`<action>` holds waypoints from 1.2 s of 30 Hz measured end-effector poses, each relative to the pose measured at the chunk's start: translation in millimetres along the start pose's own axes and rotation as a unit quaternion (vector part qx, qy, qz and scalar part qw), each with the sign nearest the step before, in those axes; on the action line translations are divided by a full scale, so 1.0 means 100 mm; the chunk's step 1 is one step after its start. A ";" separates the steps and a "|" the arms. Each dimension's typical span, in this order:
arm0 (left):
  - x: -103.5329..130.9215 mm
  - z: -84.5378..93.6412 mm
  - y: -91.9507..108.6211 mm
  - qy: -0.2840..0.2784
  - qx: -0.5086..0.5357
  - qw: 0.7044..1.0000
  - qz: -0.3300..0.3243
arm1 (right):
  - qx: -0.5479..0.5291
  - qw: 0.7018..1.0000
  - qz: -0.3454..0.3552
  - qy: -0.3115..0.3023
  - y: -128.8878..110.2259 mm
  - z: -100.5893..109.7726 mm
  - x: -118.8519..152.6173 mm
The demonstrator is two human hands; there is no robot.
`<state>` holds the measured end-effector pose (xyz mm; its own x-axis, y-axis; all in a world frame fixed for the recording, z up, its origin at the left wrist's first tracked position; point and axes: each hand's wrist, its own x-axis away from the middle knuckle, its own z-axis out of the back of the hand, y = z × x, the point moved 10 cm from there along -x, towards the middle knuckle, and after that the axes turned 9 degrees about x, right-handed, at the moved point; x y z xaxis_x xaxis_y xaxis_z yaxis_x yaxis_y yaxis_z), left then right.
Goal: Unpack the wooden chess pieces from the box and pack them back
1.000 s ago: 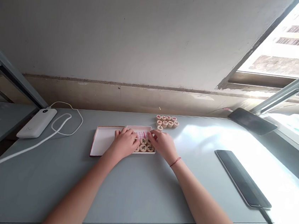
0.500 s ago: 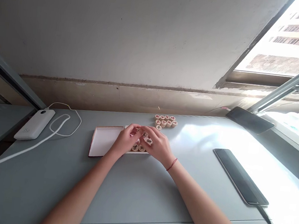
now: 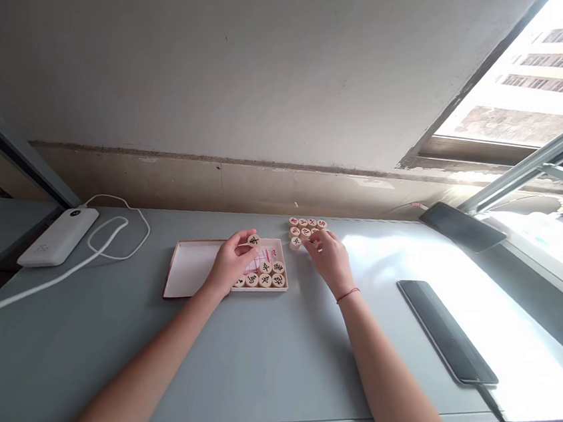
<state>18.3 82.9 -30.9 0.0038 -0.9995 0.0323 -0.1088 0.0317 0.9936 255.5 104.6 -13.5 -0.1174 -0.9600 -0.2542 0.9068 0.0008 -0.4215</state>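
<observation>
Between the thumb and fingers of my left hand (image 3: 232, 259) is a round Chinese chess piece (image 3: 254, 241) with a black character, held above an open box (image 3: 285, 247). Several black-marked pieces (image 3: 265, 280) lie along the box's near side, and a pink-red print shows on its floor. My right hand (image 3: 329, 260) pinches another piece, mostly covered by the fingers, beside a lone black-marked piece (image 3: 295, 243) on the table. Right behind stand rows of red-marked pieces (image 3: 303, 223), partly hidden by that hand. The box's lid (image 3: 192, 269) lies to the left, its white inside facing up.
A white power bank (image 3: 58, 238) with a white cable (image 3: 52, 287) lies at the left. At the right is a dark phone (image 3: 445, 329) with a cable, and another dark device (image 3: 462, 227) lies farther back. A wall (image 3: 223, 97) borders the table's rear.
My hands have parted. The right one has moved right and away from the box to the pieces on the table; the left still hovers at the box, a piece now visible in its fingers.
</observation>
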 end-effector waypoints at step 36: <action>-0.37 -1.17 0.07 -0.092 -0.580 0.800 -0.121 | 0.080 0.994 0.034 -0.061 -0.05 -0.03 0.02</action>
<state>133.3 120.8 -12.7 -0.2727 -0.9582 -0.0867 0.8693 -0.2840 0.4046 249.7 103.7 -14.1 -0.0118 -0.9860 -0.1662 0.9647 0.0325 -0.2612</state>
